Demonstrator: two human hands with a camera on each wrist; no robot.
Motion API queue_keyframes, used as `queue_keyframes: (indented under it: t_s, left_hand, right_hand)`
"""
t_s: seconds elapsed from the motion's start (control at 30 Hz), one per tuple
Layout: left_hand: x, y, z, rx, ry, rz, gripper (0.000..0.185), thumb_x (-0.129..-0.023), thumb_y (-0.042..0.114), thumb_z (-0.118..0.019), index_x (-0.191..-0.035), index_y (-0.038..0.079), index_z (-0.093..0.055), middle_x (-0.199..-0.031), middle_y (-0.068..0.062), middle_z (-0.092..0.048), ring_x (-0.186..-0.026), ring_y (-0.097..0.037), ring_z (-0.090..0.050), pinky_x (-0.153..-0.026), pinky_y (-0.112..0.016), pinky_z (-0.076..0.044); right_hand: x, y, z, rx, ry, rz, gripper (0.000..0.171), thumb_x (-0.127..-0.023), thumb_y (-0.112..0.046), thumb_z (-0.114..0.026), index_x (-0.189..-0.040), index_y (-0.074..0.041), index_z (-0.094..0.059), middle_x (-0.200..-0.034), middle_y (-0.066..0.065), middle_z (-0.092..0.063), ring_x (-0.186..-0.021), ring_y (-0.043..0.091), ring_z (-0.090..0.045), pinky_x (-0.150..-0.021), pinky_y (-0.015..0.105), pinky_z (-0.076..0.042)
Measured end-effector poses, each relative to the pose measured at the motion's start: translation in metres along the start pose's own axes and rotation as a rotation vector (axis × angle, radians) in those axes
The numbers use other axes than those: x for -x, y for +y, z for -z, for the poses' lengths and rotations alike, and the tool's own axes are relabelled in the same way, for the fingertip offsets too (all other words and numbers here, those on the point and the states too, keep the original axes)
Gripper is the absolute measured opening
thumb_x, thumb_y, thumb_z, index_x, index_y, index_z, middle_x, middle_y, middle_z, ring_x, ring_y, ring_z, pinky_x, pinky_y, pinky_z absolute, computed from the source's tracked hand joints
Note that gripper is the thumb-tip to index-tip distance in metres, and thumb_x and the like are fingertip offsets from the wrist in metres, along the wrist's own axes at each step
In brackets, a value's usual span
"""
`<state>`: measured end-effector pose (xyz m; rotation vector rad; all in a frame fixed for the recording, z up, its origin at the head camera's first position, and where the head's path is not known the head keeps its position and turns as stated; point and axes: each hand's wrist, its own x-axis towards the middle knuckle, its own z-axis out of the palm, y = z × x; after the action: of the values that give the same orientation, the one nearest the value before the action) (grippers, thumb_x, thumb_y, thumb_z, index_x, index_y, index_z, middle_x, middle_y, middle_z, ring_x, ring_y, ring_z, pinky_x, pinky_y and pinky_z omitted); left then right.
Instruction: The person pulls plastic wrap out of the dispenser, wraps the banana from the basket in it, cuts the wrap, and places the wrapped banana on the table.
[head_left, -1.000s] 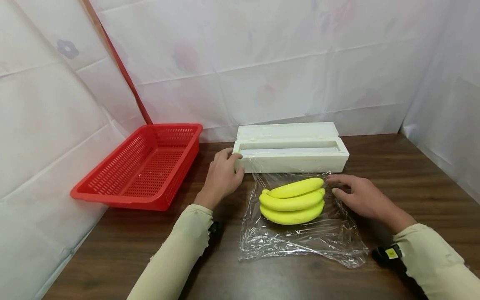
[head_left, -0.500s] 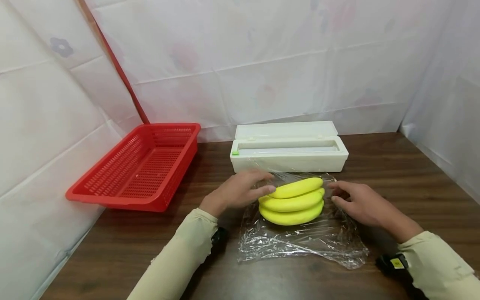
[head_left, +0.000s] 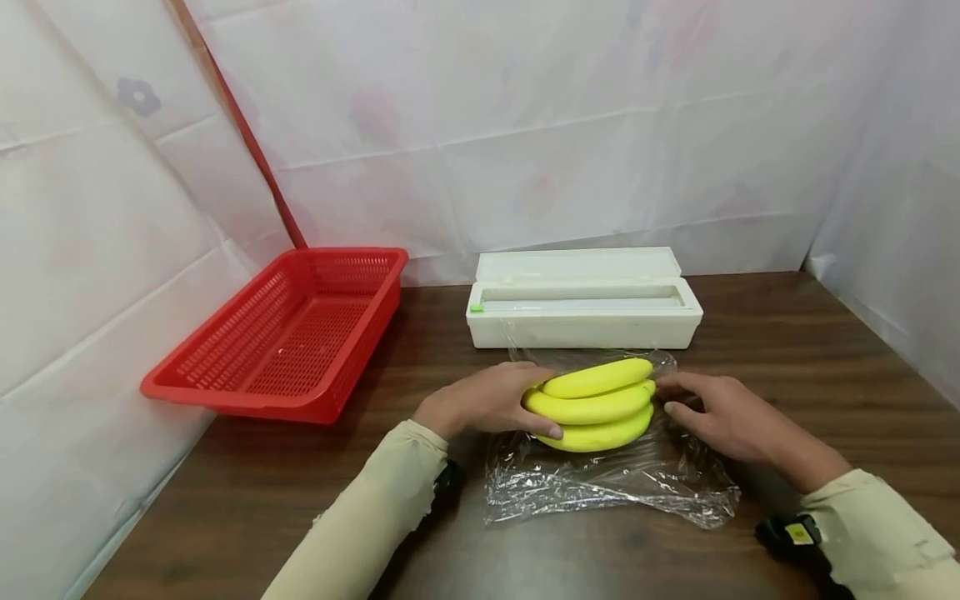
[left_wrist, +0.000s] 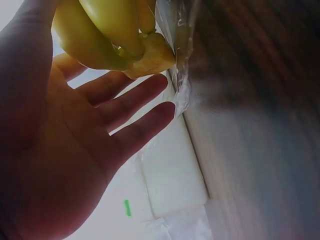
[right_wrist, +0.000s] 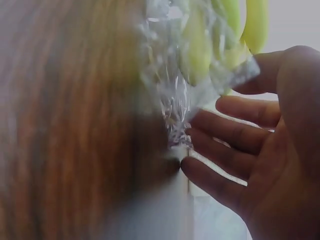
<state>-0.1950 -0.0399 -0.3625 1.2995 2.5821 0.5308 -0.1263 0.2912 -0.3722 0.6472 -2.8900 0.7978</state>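
White cloth (head_left: 562, 83) with faint flowers covers the back and both sides of the frame, and below it stands a brown wooden table (head_left: 765, 333). At the left is a red plastic basket (head_left: 262, 407) with slotted walls. Right of it, the left hand (head_left: 487, 400) holds the left end of the yellow bananas (head_left: 600, 404), thumb in front and fingers going behind; the left wrist view shows some fingers nearly straight, so how firm the hold is, I cannot tell. These bananas lie slightly right of the centre, on wrinkled clear film (head_left: 600, 492), which spreads toward the bottom. Above them in the frame is a long white box (head_left: 585, 331), its lid raised, with a green piece (head_left: 477, 308) at its left corner. Farther right, the right hand (head_left: 727, 417) is beside the bananas' right end, its fingers loosely bent and apart, near the film.
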Motion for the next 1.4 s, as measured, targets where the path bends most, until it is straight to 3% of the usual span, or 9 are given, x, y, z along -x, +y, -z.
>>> queue_keyframes:
  t_s: [0.13,0.3,0.57,0.83,1.0,1.17,1.4]
  left_hand:
    - [-0.002,-0.002,0.003,-0.009,0.011,-0.006,0.079,-0.084,0.066,-0.068,-0.145,0.019,-0.051,-0.119,0.009,-0.056,-0.106,-0.009,-0.050,-0.093,-0.027,-0.043]
    - [-0.003,-0.005,0.003,0.000,0.033,0.005,0.078,-0.085,0.065,-0.067,-0.145,0.018,-0.051,-0.123,0.008,-0.056,-0.106,-0.009,-0.050,-0.093,-0.028,-0.043]
    - [-0.003,-0.003,0.000,-0.013,0.035,0.049,0.076,-0.087,0.064,-0.067,-0.146,0.020,-0.050,-0.126,0.009,-0.054,-0.109,-0.008,-0.049,-0.095,-0.028,-0.043]
    - [-0.005,-0.001,0.002,-0.022,0.046,0.050,0.075,-0.087,0.066,-0.065,-0.144,0.020,-0.050,-0.123,0.008,-0.054,-0.107,-0.008,-0.049,-0.092,-0.028,-0.043]
    - [-0.004,0.000,-0.002,-0.019,0.031,0.066,0.075,-0.088,0.066,-0.064,-0.145,0.021,-0.049,-0.124,0.007,-0.053,-0.108,-0.008,-0.049,-0.093,-0.029,-0.043]
    - [-0.002,0.000,-0.003,-0.023,0.035,0.086,0.075,-0.088,0.066,-0.064,-0.146,0.022,-0.049,-0.125,0.007,-0.052,-0.109,-0.007,-0.049,-0.094,-0.029,-0.044]
    - [-0.003,-0.001,-0.002,-0.024,0.050,0.084,0.076,-0.087,0.066,-0.064,-0.145,0.020,-0.049,-0.125,0.007,-0.053,-0.107,-0.008,-0.050,-0.094,-0.029,-0.044]
  right_hand:
    - [-0.003,-0.005,0.003,0.000,0.031,-0.005,0.022,-0.099,-0.013,-0.060,-0.120,-0.008,-0.067,-0.118,0.010,-0.068,-0.106,0.031,-0.065,-0.084,0.050,-0.054]
    - [-0.003,-0.016,0.003,-0.004,0.064,0.010,0.011,-0.101,-0.016,-0.061,-0.107,-0.014,-0.069,-0.104,0.000,-0.070,-0.090,0.016,-0.066,-0.075,0.039,-0.055]
    - [0.005,-0.039,-0.008,-0.063,0.031,0.125,0.008,-0.096,-0.010,-0.066,-0.096,-0.018,-0.069,-0.082,-0.012,-0.063,-0.072,0.002,-0.057,-0.063,0.026,-0.051]
    - [0.012,-0.066,-0.027,-0.018,-0.133,0.334,0.010,-0.095,-0.017,-0.069,-0.101,-0.025,-0.071,-0.095,-0.021,-0.062,-0.086,-0.001,-0.058,-0.073,0.029,-0.053]
    - [0.017,-0.072,-0.038,0.034,-0.156,0.417,0.017,-0.091,-0.018,-0.074,-0.104,-0.028,-0.073,-0.097,-0.019,-0.058,-0.083,-0.001,-0.055,-0.069,0.027,-0.050]
    - [0.018,-0.076,-0.043,0.074,-0.161,0.421,0.020,-0.086,-0.020,-0.079,-0.103,-0.028,-0.074,-0.094,-0.017,-0.054,-0.080,-0.001,-0.052,-0.066,0.026,-0.049]
    - [0.019,-0.078,-0.046,0.136,-0.139,0.401,0.019,-0.082,-0.019,-0.080,-0.086,-0.033,-0.069,-0.085,-0.019,-0.046,-0.073,-0.002,-0.046,-0.061,0.025,-0.045]
